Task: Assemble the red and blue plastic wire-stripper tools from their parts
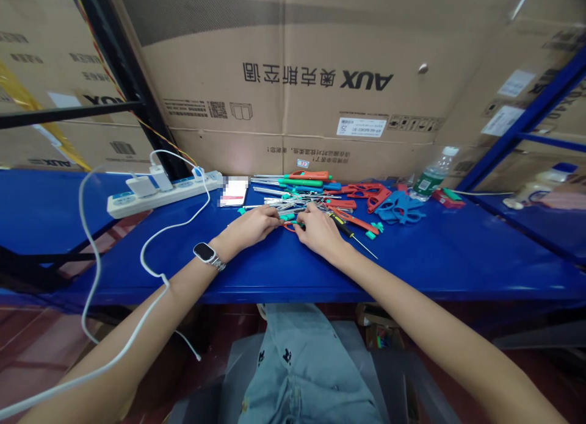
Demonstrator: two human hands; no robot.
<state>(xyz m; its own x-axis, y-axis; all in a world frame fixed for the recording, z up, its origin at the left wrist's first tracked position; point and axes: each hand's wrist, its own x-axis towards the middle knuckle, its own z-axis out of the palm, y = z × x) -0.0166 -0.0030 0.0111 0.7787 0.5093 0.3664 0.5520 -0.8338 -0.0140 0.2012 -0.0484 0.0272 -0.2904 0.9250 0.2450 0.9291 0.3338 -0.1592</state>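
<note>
My left hand (257,227) rests near the front of a pile on the blue table, its fingers pinched together. My right hand (323,230) is closed just beside it, thumb and fingertips pressed inward. Between them is a small orange plastic piece (289,226) with a looped shape, which both sets of fingertips grip; its ends are covered. Small green plastic parts (287,216) lie behind the fingertips. A yellow-and-black screwdriver (342,224) lies right of my right hand. Behind both hands are thin metal rods (302,196) and long-nosed orange (311,175) and green handles (304,183).
Red plastic frames (370,193) and blue plastic frames (399,208) lie to the right, near a water bottle (431,177). A power strip (183,185) stands back left, its white cable (145,247) crossing above my left forearm. A large cardboard box (293,113) walls the back.
</note>
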